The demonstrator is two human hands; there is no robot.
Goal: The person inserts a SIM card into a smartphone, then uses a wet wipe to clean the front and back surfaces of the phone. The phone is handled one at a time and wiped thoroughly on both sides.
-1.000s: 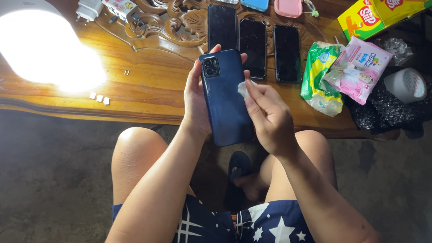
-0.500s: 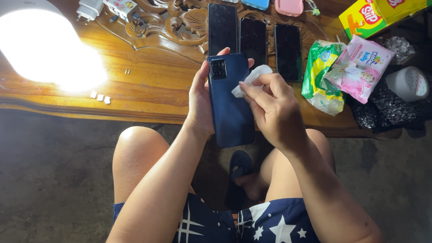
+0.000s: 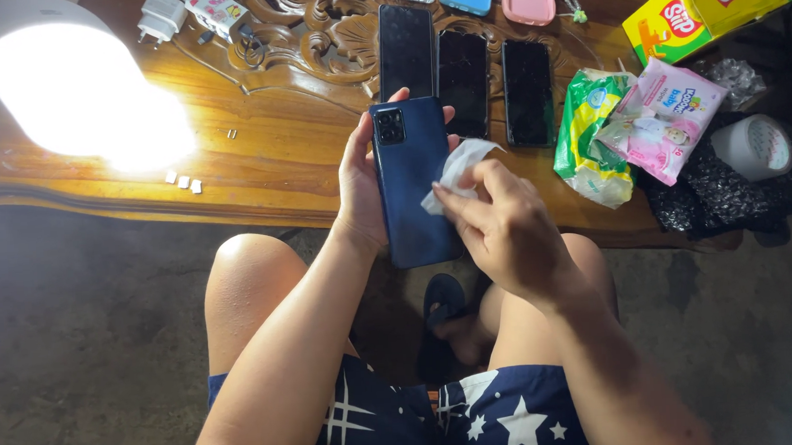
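Here: left hand [image 3: 361, 190] wrapped around dark blue phone [image 3: 412, 181], back up, above wooden table [image 3: 266, 148] edge | right hand [image 3: 505, 230] pinching white wipe [image 3: 455, 170] against phone's right side.

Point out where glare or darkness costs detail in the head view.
Head view: the lamp blows out to pure white, washing the wooden table beneath it; the floor is dim and grainy; the dark blue phone in the left hand and the white wipe in the right hand stay sharp.

Carved wooden table [image 3: 257, 157] — glaring white lamp [image 3: 63, 82] — dark concrete floor [image 3: 78, 356].
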